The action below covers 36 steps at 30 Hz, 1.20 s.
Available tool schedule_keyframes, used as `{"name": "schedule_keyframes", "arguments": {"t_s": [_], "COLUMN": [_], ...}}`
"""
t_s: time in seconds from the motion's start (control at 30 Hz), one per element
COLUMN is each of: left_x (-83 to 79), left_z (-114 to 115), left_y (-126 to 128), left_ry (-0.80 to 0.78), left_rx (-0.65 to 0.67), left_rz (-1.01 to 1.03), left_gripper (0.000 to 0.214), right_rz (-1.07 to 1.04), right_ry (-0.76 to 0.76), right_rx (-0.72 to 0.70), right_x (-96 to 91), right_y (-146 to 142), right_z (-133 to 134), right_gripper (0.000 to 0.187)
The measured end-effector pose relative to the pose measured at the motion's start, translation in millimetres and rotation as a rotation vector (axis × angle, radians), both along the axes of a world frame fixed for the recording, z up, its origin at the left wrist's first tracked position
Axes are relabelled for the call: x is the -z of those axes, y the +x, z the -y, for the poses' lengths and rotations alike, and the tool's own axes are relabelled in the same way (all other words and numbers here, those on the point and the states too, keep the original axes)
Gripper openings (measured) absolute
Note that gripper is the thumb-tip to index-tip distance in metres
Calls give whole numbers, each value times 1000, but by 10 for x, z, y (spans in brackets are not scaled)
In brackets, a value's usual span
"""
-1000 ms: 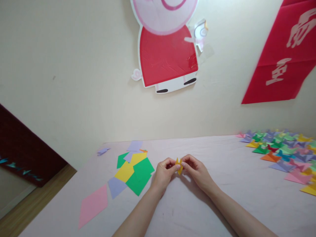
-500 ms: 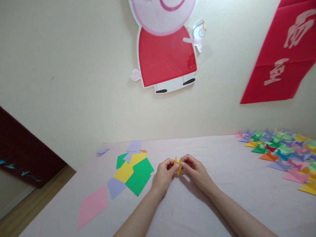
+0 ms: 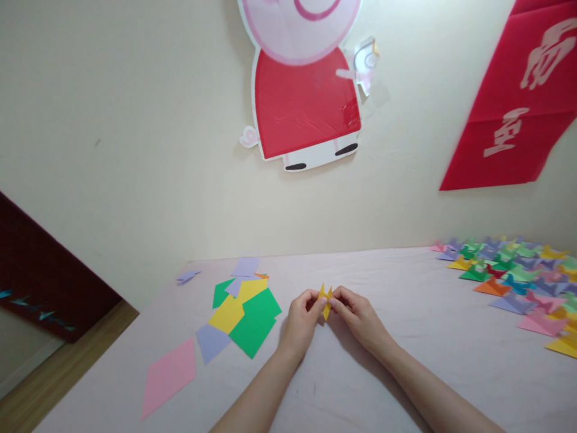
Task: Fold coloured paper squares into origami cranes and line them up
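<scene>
From my distant seat, through the head camera, I see two bare forearms (image 3: 264, 391) reach in over a pale pink cloth (image 3: 336, 391); I take the hands as the clock's centre. There, a yellow folded paper figure (image 3: 326, 311) stands upright between the fingertips, two sharp tips pointing to 12 o'clock and a narrow end to 6. It seems to be clear of the cloth, though it looks too small for me to be sure. The left hand (image 3: 302, 314) is curled nearly closed, thumb and fingers pinching the figure's 9 o'clock side. The right hand (image 3: 359, 313) has a similar tight pinch on the 3 o'clock side. At 9 o'clock, near the left hand, green sheets (image 3: 256, 322) and yellow sheets (image 3: 225, 316) overlap; a pink sheet (image 3: 170, 376) lies apart, between 8 and 9. A folded lavender paper (image 3: 188, 277) rests farther out at 9. At 3 o'clock, well apart from the right hand, rows of multicoloured folded paper figures (image 3: 523, 274) cover the cloth. On the wall (image 3: 135, 120), a cartoon pig cutout (image 3: 309, 102) in red hangs at 12, a red banner (image 3: 505, 90) between 1 and 2.
</scene>
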<state>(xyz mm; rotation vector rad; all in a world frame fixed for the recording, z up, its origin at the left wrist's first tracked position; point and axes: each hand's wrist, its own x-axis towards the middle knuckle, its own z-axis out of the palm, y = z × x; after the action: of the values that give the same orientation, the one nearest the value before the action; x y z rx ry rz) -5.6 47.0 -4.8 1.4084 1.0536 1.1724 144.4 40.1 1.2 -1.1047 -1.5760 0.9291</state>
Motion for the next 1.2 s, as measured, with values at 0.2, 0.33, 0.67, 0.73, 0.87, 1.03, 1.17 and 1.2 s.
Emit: {"name": "schedule_keyframes", "arguments": {"t_s": [0.2,0.33,0.67,0.73,0.87,1.03,1.17,1.2], "left_x": [1,-9,-87,-103,-100,-89,-89,-90], "left_z": [-11,8,65,63,47,48,57,58], "left_y": [-24,-22,-18,-25,-26,-15,-9,-8], "left_ry": [19,34,177,216,248,229,189,184], "left_rx": [-44,-48,-159,-161,-156,-151,-124,-118], "left_rz": [-9,-45,-137,-154,-165,-159,-137,-129], "left_gripper": [20,19,7,5,5,7,8,8], "right_rz": [-2,-43,-129,-122,-85,-74,-71,-78], "right_ry": [-27,-46,-110,-105,-80,-26,-12,-20], "right_rx": [-13,-25,9,11,6,-10,-16,-18], "right_x": [-4,-12,13,7,-4,-13,-16,-11], "right_y": [32,17,10,5,-2,5,20,22], "right_z": [-19,-17,-42,-38,-21,-16,-29,-34], "right_gripper": [29,28,33,34,32,26,26,27]}}
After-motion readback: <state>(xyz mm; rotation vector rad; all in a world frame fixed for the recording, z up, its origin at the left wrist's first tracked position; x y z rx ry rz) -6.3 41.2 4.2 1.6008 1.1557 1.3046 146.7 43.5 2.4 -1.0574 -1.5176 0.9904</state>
